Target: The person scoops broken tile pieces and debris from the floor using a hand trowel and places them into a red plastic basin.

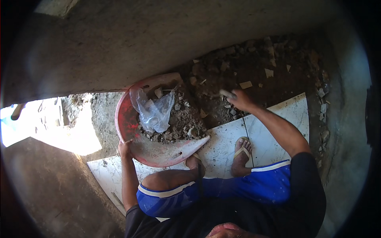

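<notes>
My left hand [125, 148] grips the rim of a worn red plastic scoop-shaped pan [122, 119]. The pan's open side faces right, towards the dug strip of floor. Inside it lie grey rubble and soil [184, 122], with a crumpled clear plastic bag [156, 114] on top. My right hand [241, 100] is over the dirt to the right of the pan. Its fingers are closed around a pale, elongated piece [228, 94], blurred, so I cannot tell whether it is rubble or a tool.
Broken tile shards [245, 85] and stones lie scattered on dark soil [250, 71] along the concrete wall [154, 41]. White marbled tiles [276, 119] lie under my sandalled feet. More rubble [323, 113] lines the right wall. Bright light falls through an opening on the left.
</notes>
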The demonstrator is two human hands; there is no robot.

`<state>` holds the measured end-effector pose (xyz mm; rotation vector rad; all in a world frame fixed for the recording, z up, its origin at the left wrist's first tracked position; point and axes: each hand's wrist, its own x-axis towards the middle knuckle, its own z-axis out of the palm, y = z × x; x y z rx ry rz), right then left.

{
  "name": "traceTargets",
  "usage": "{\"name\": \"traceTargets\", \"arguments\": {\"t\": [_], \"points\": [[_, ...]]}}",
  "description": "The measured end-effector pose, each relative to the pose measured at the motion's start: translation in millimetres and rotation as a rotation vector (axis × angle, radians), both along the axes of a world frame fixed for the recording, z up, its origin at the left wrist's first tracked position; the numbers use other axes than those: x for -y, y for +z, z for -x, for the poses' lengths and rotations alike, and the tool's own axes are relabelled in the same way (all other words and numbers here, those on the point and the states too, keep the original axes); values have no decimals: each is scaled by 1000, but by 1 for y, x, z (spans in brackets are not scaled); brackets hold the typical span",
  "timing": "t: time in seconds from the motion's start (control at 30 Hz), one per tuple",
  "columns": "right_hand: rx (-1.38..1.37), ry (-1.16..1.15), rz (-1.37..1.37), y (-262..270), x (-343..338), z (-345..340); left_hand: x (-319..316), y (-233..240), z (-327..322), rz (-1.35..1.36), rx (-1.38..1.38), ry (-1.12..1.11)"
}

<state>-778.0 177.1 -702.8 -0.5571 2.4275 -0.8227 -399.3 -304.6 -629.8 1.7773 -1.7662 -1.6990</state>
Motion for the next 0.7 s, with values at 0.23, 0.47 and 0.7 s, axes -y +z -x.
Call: {"name": "traceTargets", "arguments": {"t": [0.23, 0.47, 0.7], "points": [[-262, 228, -74, 65, 87, 12, 11, -2, -16, 30, -51, -11], [-140, 425, -9, 110, 69, -48, 9, -3, -20, 18, -5, 27], [-529, -111, -78, 23, -18, 65, 7, -2, -2, 133, 61, -63]]}}
